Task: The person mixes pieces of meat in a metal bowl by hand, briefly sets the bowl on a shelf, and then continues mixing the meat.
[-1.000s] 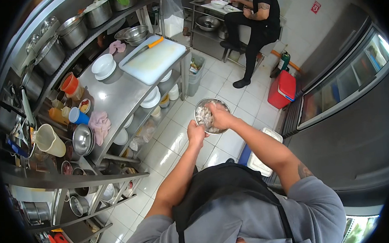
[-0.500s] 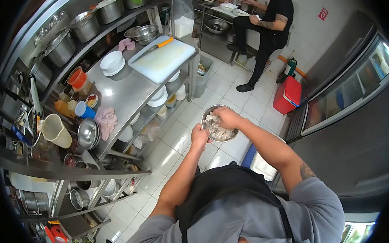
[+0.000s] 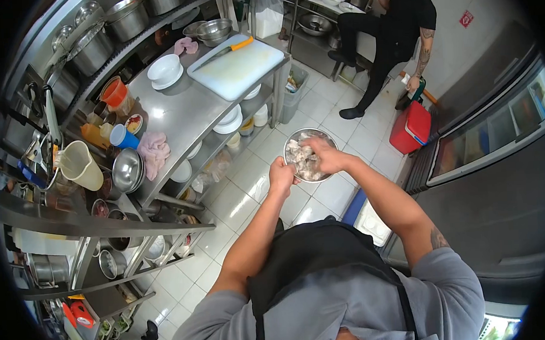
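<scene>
My left hand (image 3: 282, 175) is closed on the near-left rim of a round metal bowl (image 3: 334, 144), held up over the tiled floor. Inside the bowl lie pale, wet-looking chunks of raw meat (image 3: 295, 152), possibly chicken. My right hand (image 3: 324, 157) reaches in from the right, its visible fingers apart and touching the chunks. Some fingertips are hidden among the pieces.
Left stands a steel table (image 3: 160, 111) with a white cutting board (image 3: 237, 68), a yellow-handled knife (image 3: 241, 44), white bowls (image 3: 165, 69) and a pink cloth (image 3: 154, 154). A co-worker (image 3: 409, 21) sits beyond, near a red cooler (image 3: 410, 127). A refrigerator (image 3: 493, 203) is at right.
My right hand has shifted within the bowl, its fingers now more spread, and the chunks have moved. The co-worker's arm has dropped toward the cooler. The view has shifted slightly.
</scene>
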The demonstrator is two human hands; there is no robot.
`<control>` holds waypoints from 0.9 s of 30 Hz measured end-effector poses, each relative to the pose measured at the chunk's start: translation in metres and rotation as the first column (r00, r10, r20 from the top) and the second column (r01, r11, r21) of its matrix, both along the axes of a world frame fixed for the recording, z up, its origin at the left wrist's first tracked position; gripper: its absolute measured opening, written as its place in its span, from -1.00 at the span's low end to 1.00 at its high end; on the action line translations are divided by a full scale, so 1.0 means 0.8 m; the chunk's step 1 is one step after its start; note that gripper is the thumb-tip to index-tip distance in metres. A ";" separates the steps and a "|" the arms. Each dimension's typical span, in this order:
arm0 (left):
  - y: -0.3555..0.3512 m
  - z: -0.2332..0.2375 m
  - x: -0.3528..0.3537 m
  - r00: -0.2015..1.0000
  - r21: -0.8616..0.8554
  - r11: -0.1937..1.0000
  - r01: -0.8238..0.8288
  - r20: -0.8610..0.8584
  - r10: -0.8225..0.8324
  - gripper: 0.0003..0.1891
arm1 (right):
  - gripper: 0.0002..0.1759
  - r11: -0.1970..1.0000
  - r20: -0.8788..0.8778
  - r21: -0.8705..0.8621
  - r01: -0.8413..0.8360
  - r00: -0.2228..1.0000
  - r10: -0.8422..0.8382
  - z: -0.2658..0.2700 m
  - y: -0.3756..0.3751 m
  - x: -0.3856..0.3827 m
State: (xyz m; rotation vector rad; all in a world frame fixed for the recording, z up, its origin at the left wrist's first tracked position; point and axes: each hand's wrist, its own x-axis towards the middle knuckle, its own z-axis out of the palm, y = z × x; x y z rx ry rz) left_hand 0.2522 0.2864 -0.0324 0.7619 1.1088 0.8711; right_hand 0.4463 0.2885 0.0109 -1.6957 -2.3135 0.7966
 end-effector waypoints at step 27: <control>0.004 -0.009 0.015 1.000 0.030 0.999 0.018 0.012 -0.018 -0.88 | -0.20 0.984 0.245 0.076 0.163 0.953 -0.177 0.010 0.030 -0.019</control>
